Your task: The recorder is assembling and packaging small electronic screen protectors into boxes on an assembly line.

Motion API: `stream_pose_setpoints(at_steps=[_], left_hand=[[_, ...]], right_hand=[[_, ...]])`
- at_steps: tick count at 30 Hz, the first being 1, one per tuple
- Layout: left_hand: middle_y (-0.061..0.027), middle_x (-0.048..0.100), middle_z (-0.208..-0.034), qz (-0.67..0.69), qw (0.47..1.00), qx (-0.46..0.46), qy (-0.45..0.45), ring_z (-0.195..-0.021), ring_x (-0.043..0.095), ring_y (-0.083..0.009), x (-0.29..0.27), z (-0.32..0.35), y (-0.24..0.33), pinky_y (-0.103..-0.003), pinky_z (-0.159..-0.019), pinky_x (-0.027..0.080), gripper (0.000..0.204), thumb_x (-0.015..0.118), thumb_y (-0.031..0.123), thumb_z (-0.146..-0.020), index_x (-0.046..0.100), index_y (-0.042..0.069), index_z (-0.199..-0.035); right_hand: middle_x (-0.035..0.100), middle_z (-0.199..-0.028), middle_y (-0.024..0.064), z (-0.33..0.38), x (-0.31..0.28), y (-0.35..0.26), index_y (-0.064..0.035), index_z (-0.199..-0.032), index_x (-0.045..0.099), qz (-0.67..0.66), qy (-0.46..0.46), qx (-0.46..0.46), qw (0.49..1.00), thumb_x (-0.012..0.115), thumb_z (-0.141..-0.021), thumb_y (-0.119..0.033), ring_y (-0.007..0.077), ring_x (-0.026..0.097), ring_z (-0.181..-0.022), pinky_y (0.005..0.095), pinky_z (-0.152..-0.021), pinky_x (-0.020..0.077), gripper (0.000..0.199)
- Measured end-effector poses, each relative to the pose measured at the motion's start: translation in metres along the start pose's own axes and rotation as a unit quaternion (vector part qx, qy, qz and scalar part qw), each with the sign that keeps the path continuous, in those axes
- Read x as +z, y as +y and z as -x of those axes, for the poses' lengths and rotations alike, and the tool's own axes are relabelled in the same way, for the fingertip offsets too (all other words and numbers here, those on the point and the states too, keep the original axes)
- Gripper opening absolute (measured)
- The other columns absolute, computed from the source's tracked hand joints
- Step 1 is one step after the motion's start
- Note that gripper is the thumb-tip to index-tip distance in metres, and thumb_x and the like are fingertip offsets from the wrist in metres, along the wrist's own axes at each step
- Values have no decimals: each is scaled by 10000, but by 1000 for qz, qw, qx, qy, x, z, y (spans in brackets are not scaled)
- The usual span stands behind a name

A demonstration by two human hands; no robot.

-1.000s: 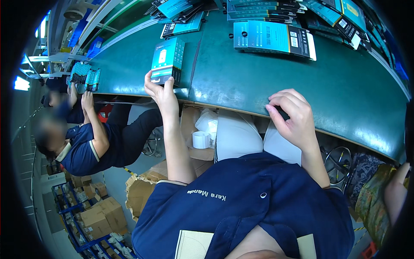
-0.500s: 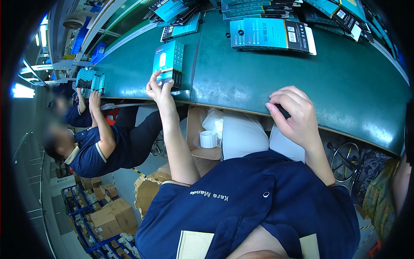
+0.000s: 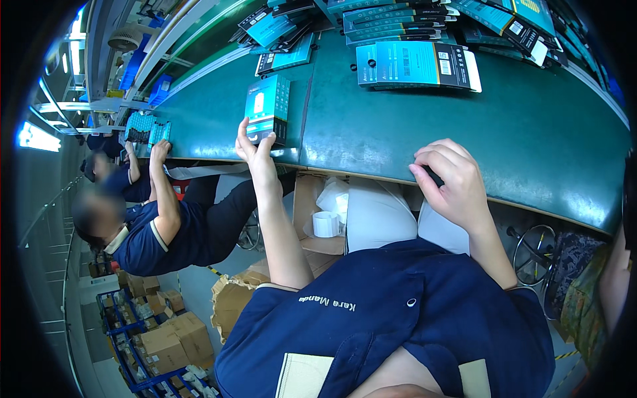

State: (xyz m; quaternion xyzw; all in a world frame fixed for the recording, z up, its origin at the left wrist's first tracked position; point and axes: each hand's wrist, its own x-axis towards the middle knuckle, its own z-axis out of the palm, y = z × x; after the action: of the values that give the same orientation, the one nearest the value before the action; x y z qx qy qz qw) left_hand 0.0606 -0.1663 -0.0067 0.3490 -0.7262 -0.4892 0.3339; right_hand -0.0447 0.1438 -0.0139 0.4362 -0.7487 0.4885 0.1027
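view has tipped a little since the earlier frame, far stacks now sitting slightly lower in it; both hands and the carton keep nearly the same spots on the bench. teal-and-black retail carton (image 3: 269, 99): near edge of the green workbench (image 3: 371, 126), left of the seam, printed face showing. left hand (image 3: 257, 156) at its near end, forefinger by the left edge, thumb by the right, the two spread apart; cannot tell how firmly they pinch. right hand (image 3: 454, 182) over the near bench edge, well right of the carton, fingers loosely curled, dark patch between thumb and fingers; cannot tell whether it holds anything. far side: white-flapped carton (image 3: 405, 63) in front of a carton stack (image 3: 391, 26), more piled far right (image 3: 511, 26) and far left. below bench: white roll (image 3: 325, 224) in a brown box (image 3: 305, 205). co-worker (image 3: 192, 232) seated left, hand by teal cartons (image 3: 141, 126).
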Motion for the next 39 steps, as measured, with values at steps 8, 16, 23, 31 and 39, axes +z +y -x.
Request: stream_pose_setpoints(at_steps=[8, 16, 23, 31, 39], left_hand=[[-123, 240, -1379, 23, 999, -22, -33, -1285, 326, -252, -4, -8, -5, -374, -1089, 283, 651, 633, 98, -840, 379, 194, -1432], [-120, 245, -1372, 19, 999, -12, -34, -1276, 334, -248, -4, -8, -1, -367, -1087, 283, 622, 629, 70, -842, 388, 184, -1404], [-159, 125, -1502, 19, 999, 21, -22, -1358, 286, -310, -1, 4, -8, -427, -1119, 269, 801, 699, 153, -871, 218, 140, -1512], [-310, 48, -1514, -256, 942, 209, 63, -1381, 231, -477, 5, 16, -26, -516, -1109, 294, 1050, 849, 266, -746, 163, 85, -1519], [-333, 296, -1436, -164, 960, 191, 122, -1230, 497, -438, 3, 10, -15, -474, -1010, 433, 1073, 889, 212, -687, 214, 70, -1509]], right_hand=[[657, -793, 95, -1, 0, 4, -24, -764, 627, 7, 6, -2, 1000, 709, -796, -73, 258, 631, -807, 368, -703, 503, 101], [654, -789, 88, 0, -1, 4, -32, -773, 635, -3, 13, -4, 1000, 714, -795, -82, 253, 629, -799, 368, -706, 501, 96], [655, -790, 91, 2, -1, 7, -29, -776, 645, -1, 16, -19, 1000, 710, -799, -84, 252, 631, -798, 370, -707, 501, 88], [677, -819, 111, 1, -4, 5, -6, -803, 650, -7, -1, -22, 1000, 715, -782, -46, 277, 649, -796, 363, -730, 520, 80], [666, -824, 104, -2, -1, 2, -15, -801, 629, 8, 2, -22, 1000, 708, -796, -67, 274, 633, -815, 378, -738, 509, 95]])
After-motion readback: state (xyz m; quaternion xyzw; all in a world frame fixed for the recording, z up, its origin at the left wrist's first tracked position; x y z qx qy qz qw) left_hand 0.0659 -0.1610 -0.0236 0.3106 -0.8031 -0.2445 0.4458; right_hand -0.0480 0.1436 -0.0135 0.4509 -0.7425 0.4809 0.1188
